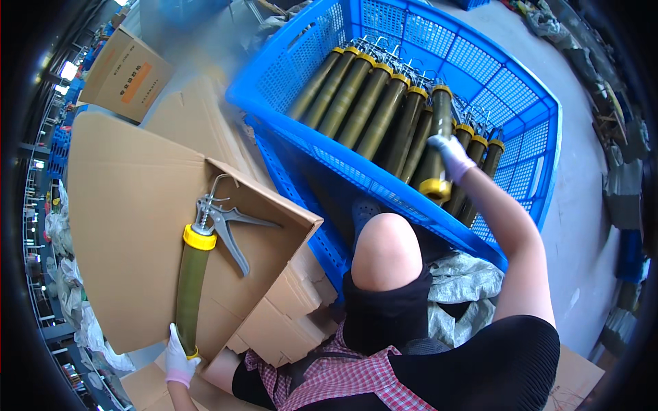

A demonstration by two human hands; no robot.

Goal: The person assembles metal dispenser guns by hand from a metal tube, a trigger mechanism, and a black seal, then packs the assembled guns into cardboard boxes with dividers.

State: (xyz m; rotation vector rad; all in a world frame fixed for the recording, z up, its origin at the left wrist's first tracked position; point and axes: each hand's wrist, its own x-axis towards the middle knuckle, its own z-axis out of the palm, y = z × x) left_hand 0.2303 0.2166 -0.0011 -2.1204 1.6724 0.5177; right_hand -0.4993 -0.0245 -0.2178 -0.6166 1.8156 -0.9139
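Observation:
A caulking gun with an olive tube, yellow end rings and a grey metal handle and trigger lies across the open cardboard box at left. My left hand, in a white glove, is closed round the tube's near end. At right, my gloved right hand grips the tube of a second caulking gun, whose near yellow ring stands at the wall of the blue plastic crate. Beside it in the crate, several more caulking guns lie in a row, handles at the far side.
A closed carton with an orange label stands at the far left. Folded cardboard lies between the open box and my legs. A blue plastic piece runs below the crate. Silvery-white sacking sits by my right thigh.

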